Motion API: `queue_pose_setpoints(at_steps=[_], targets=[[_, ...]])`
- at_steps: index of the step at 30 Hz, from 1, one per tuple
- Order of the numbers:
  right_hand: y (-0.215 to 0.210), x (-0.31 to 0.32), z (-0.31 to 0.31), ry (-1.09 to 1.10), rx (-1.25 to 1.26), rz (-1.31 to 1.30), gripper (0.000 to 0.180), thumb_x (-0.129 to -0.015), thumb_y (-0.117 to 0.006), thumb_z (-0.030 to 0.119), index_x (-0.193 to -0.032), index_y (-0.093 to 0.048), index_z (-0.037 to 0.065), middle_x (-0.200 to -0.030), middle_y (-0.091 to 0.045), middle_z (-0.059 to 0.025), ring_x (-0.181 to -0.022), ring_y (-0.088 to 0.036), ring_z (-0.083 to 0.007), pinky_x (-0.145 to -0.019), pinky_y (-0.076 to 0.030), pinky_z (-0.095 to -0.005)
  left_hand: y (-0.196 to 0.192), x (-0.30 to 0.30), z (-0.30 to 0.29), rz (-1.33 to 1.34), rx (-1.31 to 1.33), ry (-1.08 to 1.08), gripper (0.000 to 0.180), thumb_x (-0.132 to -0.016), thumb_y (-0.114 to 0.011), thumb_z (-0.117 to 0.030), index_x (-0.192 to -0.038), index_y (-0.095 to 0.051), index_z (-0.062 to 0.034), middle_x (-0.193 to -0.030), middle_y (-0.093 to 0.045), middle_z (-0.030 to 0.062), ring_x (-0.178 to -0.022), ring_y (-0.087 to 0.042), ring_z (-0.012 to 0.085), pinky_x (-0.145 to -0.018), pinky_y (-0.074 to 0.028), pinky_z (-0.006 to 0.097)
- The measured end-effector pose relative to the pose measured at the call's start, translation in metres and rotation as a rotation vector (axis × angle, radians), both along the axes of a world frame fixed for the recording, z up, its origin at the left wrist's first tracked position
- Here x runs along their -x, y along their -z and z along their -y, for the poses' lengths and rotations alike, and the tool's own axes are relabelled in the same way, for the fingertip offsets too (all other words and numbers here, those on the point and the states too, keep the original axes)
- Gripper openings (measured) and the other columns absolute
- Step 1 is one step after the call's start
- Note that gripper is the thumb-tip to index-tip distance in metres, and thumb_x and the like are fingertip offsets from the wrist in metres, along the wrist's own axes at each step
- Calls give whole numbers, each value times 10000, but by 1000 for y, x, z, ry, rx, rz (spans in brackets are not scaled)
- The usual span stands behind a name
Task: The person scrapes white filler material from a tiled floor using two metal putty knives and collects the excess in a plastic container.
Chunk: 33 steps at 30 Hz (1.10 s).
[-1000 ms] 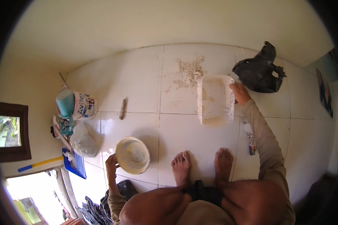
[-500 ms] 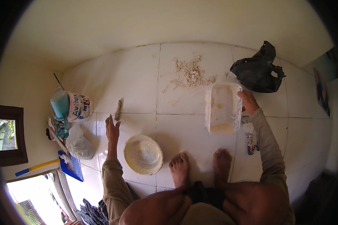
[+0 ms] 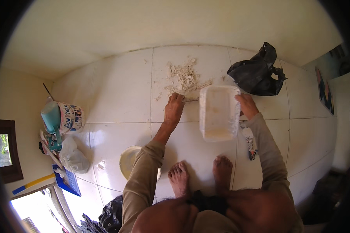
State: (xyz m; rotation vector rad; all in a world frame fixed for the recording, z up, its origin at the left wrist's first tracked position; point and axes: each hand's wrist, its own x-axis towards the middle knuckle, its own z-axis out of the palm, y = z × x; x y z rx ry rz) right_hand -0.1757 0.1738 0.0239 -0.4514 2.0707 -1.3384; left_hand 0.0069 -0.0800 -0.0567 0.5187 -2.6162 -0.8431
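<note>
My left hand [image 3: 174, 108] is closed on a narrow, plaster-smeared strip [image 3: 191, 99], whose kind I cannot make out. The strip points right, toward the tub, just below a heap of pale crumbled flakes [image 3: 184, 77] on the tiles. With its fingers at the right rim, my right hand [image 3: 248, 105] grips a white rectangular plastic tub [image 3: 219, 112] smeared with residue. The tub is tilted, its inside facing me, to the right of the flakes. Part of the strip is hidden in my left fist.
A black plastic bag [image 3: 256, 74] lies at the right. Below the tub is a smeared hand tool [image 3: 250, 143]. My left sleeve partly covers a round basin [image 3: 128, 159]. At left are a paint bucket [image 3: 74, 116], a teal dipper [image 3: 51, 115], a white bag [image 3: 74, 156] and a blue dustpan [image 3: 69, 182].
My left hand has taken up the strip from the floor and carried it right, to the flakes. My right hand still holds the tub. The view has shifted slightly.
</note>
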Motion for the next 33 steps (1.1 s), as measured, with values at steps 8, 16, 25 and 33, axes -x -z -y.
queue_pose_setpoints(at_steps=[8,16,25,33], targets=[[6,-7,60,-155,-150,-96,413,-894,-393,258,-909,-618,-89,-773,-645,-241,-664,-645,-347,-710,-546,-398,-9,-20,2,-1,89,-1,475,-759,-724,-39,-1205,-564,-59,-1173,-553,145,-1067,-558,338,-862,-469,407],[16,-19,82,-257,-378,-210,519,-908,-435,364,-1091,-606,-90,-966,-662,-263,-929,-660,-359,-856,-512,-406,-84,-209,49,274,74,-320,345,-910,-635,-144,-1242,-606,-58,-1270,-575,203,-1191,-537,357,-1026,-407,457],[-12,-72,15,-35,84,-414,418,-965,-530,258,-1247,-561,-49,-1158,-628,-215,-1072,-627,-281,-900,-490,-349,-90,-354,31,345,-822,-644,435,-956,-564,-311,-1245,-598,12,-1005,-686,114,-878,-665,176,-720,-565,312],[-14,-163,-13,-519,46,182,367,-960,-529,148,-1275,-552,-39,-1008,-676,-122,-876,-659,-167,-761,-534,-293,-101,-319,22,291,-731,-569,351,-945,-577,-252,-1130,-611,45,-933,-671,93,-773,-622,137,-612,-539,279]])
